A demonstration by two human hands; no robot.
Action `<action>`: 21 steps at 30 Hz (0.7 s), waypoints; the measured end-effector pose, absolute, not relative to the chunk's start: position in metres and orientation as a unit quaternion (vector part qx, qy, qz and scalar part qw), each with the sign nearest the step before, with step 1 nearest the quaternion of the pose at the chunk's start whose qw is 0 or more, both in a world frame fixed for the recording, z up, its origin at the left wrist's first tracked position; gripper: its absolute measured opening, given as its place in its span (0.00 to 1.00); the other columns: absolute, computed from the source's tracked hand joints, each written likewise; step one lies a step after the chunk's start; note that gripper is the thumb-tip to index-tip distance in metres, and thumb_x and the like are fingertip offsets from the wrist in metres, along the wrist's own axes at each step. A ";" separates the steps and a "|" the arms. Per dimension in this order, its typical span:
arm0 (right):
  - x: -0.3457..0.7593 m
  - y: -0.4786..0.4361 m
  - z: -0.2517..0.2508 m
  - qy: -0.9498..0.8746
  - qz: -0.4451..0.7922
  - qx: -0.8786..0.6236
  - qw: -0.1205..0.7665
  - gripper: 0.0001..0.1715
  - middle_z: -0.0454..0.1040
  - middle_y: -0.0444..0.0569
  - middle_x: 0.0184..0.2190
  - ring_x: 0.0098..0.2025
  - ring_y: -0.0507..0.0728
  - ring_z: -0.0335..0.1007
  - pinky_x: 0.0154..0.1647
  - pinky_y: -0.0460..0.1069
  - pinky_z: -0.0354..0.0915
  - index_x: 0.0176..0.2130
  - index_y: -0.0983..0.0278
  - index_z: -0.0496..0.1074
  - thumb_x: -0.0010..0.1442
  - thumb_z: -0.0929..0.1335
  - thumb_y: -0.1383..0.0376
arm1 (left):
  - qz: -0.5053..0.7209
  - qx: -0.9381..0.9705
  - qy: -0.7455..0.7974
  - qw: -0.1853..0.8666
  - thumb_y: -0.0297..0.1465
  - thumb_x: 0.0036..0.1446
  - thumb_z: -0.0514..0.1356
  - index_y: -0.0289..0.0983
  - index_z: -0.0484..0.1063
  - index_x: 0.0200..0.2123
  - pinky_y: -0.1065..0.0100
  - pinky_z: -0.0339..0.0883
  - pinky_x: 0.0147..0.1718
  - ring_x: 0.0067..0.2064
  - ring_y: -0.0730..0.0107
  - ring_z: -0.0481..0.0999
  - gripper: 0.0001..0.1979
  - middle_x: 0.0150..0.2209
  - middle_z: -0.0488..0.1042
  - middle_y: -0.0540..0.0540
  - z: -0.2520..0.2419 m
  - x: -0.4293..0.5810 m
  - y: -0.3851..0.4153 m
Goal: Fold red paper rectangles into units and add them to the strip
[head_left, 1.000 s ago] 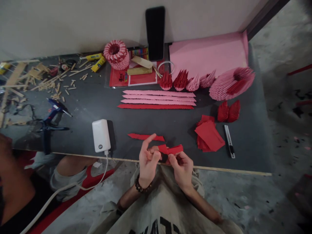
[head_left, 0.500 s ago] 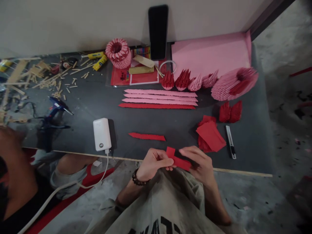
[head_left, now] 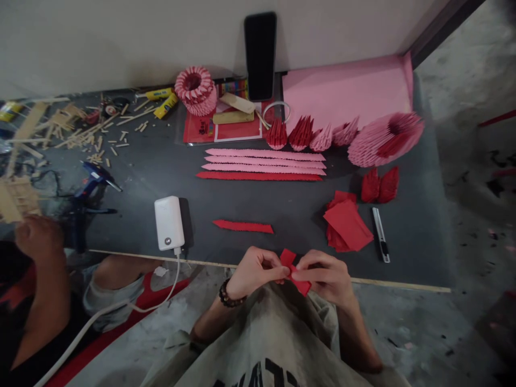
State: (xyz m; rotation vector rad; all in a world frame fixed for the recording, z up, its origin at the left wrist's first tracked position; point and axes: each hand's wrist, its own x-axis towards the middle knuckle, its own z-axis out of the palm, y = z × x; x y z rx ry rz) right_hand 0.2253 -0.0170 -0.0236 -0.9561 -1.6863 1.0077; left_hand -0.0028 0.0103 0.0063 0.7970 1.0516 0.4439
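Both of my hands pinch a small folded red paper piece just over the near edge of the dark table. My left hand, with a bead bracelet at the wrist, grips the piece's left part between thumb and fingers. On the right part, my right hand presses with its fingers closed. A short red paper strip lies on the table just beyond my hands. A stack of red paper rectangles lies to the right, with a utility knife beside it.
Long pink and red folded strips lie mid-table, folded modules and a pink paper form behind. A phone leans on the wall. A white power bank with cable sits left. Another person's hand holds wooden sticks at far left.
The red piece has been folded shorter and my hands have drawn together on it, lower at the table edge. The other person's hand has risen into view with a stick piece.
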 end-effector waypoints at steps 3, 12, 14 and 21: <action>0.222 -0.013 -0.018 -0.668 0.409 -0.420 0.458 0.11 0.80 0.48 0.35 0.34 0.55 0.80 0.35 0.50 0.75 0.41 0.50 0.85 0.63 0.74 0.67 | 0.209 0.394 0.484 0.753 0.39 0.54 0.74 0.39 0.82 0.24 0.69 0.64 0.26 0.23 0.68 0.76 0.13 0.23 0.82 0.46 0.010 -0.004 0.012; 0.194 -0.022 -0.009 -0.483 0.489 -0.606 0.400 0.05 0.83 0.44 0.28 0.26 0.53 0.76 0.27 0.47 0.70 0.35 0.58 0.83 0.61 0.76 0.60 | 0.193 0.457 0.540 0.680 0.36 0.58 0.69 0.38 0.83 0.25 0.71 0.64 0.29 0.27 0.69 0.76 0.11 0.26 0.83 0.46 0.021 -0.004 0.013; 0.186 -0.026 -0.010 -0.434 0.498 -0.633 0.404 0.08 0.82 0.44 0.26 0.25 0.53 0.73 0.26 0.47 0.68 0.34 0.60 0.82 0.60 0.77 0.58 | 0.195 0.466 0.547 0.668 0.36 0.57 0.70 0.36 0.83 0.25 0.71 0.64 0.28 0.27 0.70 0.75 0.12 0.26 0.82 0.46 0.022 -0.003 0.013; 0.173 -0.028 -0.013 -0.343 0.518 -0.642 0.449 0.11 0.82 0.45 0.26 0.27 0.53 0.75 0.30 0.47 0.71 0.33 0.62 0.83 0.59 0.77 0.57 | 0.202 0.516 0.527 0.645 0.41 0.61 0.66 0.33 0.82 0.28 0.73 0.66 0.31 0.29 0.75 0.74 0.17 0.26 0.80 0.53 0.024 -0.005 0.015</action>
